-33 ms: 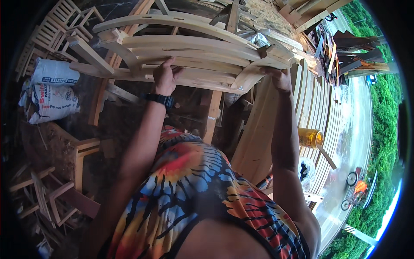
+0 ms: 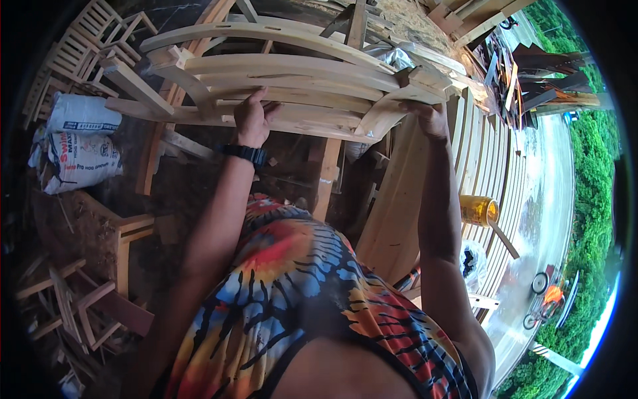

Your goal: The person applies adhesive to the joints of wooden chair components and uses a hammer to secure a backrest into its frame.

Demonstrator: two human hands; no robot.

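A slatted furniture frame (image 2: 292,65) of pale bare wood, with long curved slats and thick end posts, lies across the top middle. My left hand (image 2: 252,120), a dark watch on its wrist, grips a lower slat left of the middle; the thumb is apart from the index finger and the other fingertips are partly hidden. At the frame's right end my right hand (image 2: 428,120) is closed around the curved end piece (image 2: 385,118), its fingers mostly hidden beneath the wood. Both arms reach forward.
White printed sacks (image 2: 83,156) and slatted wooden chairs (image 2: 86,40) stand at left, wooden pieces (image 2: 80,302) below them. Long boards (image 2: 392,213) lie right, with a yellow container (image 2: 478,210) holding a stick. Beyond, a motorcycle (image 2: 546,299) is on the road.
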